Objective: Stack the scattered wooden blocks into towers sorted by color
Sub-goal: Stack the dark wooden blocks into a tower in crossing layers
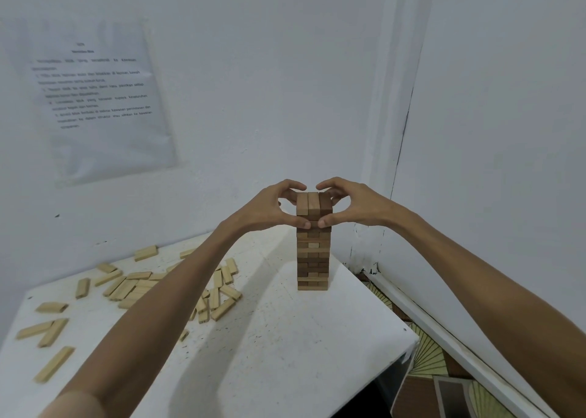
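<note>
A tall tower (312, 259) of brown wooden blocks stands on the white table (285, 338), near its far right corner. Its top layer (313, 204) has three blocks side by side, the right one darkest. My left hand (269, 209) and my right hand (352, 206) cup that top from either side. Curled fingers reach behind the blocks and both thumbs press the tower's front just under the top layer. Several pale wooden blocks (133, 287) lie scattered over the left part of the table, some hidden under my left forearm.
The table sits in a corner between two white walls. A printed paper sheet (98, 100) hangs on the left wall. Right of the table, the edge drops to a patterned floor (428, 354) with a white skirting board along the wall.
</note>
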### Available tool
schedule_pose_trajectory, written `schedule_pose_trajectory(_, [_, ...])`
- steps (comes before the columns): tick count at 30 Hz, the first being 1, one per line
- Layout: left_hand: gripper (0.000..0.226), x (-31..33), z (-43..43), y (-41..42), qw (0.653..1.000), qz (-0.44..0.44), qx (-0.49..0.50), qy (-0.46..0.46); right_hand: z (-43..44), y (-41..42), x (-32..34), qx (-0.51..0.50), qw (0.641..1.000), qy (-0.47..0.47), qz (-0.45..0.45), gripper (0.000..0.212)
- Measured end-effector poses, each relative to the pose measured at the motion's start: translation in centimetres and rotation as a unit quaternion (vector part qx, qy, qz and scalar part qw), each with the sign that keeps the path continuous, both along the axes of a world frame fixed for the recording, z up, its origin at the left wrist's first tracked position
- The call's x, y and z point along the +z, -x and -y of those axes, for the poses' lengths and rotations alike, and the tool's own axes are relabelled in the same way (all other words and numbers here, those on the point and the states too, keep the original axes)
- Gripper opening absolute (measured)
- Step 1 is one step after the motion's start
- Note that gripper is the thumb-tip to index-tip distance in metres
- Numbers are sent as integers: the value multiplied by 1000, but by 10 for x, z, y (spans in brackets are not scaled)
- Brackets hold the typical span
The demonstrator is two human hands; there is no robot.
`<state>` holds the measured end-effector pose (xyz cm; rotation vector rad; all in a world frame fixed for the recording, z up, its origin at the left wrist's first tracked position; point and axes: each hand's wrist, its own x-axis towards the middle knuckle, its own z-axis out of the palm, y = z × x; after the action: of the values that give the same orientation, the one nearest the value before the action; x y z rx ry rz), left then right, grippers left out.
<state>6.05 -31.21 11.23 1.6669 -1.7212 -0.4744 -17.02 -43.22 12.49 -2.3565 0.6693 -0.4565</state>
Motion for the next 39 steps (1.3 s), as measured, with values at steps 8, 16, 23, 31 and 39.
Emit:
schedule_pose_trajectory(8, [90, 1, 1, 0, 1000, 12, 1, -7, 1, -2, 0, -1, 1000, 1, -5, 79])
schedule_pose_trajectory(16, [94, 2, -1, -1, 1000, 8, -7, -4, -2, -2, -1, 1, 1000, 20, -9, 81])
schedule_pose_trajectory(23, [94, 6, -4, 0, 1000, -19, -7, 22, -4, 5, 2, -4, 1000, 20, 19, 79])
schedule_pose_trajectory(31, [75, 11, 1, 5, 999, -4, 16, 39, -5, 4, 2, -13, 999, 22, 26, 75])
schedule_pose_trajectory(39, [78, 12, -1, 5, 999, 3, 14, 40, -7, 4, 2, -19, 999, 27, 23, 75])
